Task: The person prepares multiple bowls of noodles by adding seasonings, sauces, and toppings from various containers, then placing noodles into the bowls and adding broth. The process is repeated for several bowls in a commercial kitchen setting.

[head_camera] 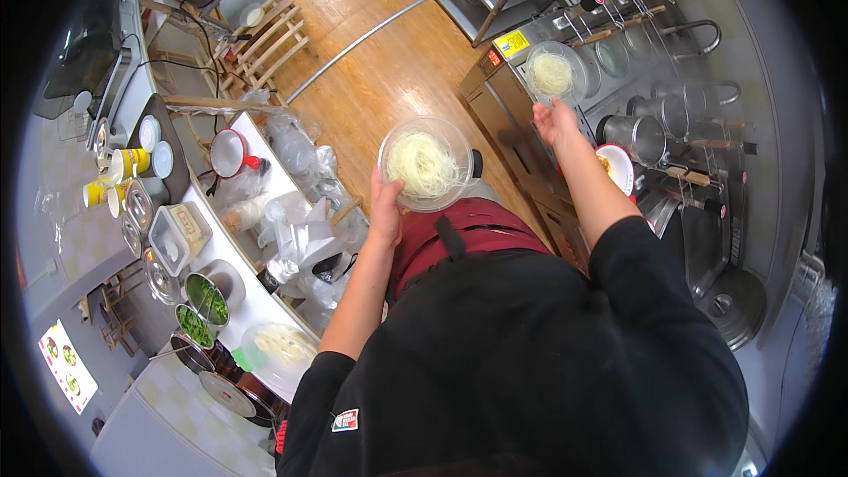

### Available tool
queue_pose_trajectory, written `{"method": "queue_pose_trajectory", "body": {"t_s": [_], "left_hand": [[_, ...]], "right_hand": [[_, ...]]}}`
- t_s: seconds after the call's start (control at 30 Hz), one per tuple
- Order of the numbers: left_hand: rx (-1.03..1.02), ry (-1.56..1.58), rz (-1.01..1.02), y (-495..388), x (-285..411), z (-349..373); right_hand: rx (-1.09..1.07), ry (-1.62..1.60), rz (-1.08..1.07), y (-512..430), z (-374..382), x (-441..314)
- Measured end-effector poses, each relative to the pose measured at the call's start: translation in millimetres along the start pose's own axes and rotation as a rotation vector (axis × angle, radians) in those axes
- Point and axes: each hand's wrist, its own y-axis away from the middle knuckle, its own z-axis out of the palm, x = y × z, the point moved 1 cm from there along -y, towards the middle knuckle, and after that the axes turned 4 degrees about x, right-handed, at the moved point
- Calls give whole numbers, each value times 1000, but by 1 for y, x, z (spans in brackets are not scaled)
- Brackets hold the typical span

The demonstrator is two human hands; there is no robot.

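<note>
My left hand (pixel 387 207) holds a clear plastic bowl (pixel 430 124) by its near left side, in front of my maroon apron. Pale thin noodles (pixel 424 164) lie coiled in it. Out to the right, my right hand (pixel 556 122) is at the near rim of a second clear bowl (pixel 576 65). This one also contains thin noodles (pixel 550 75) and appears over the front edge of the steel noodle cooker (pixel 517 103). Whether the right fingers grip its rim or only touch it is unclear.
Metal strainer baskets (pixel 646 136) with handles line the cooker. A red-rimmed bowl (pixel 619 165) with food sits near my right forearm. Along the left counter (pixel 232 238) stand pots of chopped greens (pixel 207 298), lidded containers, yellow paper cups (pixel 132 162) and a red-handled pan (pixel 229 153).
</note>
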Motion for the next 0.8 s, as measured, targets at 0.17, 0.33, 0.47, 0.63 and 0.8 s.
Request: {"method": "queue_pose_trajectory", "body": {"t_s": [0.17, 0.33, 0.47, 0.63, 0.8], "left_hand": [[-56, -60, -47, -9, 11, 16], [-112, -214, 170, -15, 1, 63], [10, -118, 133, -15, 3, 68], [57, -290, 141, -28, 4, 67], [4, -327, 19, -33, -6, 68]], "right_hand": [[-526, 940, -700, 158, 9, 43], [-481, 1470, -1366, 232, 60, 75], [-586, 1497, -883, 220, 84, 75], [-941, 1198, -388, 218, 79, 58], [-896, 1047, -300, 239, 68, 64]]}}
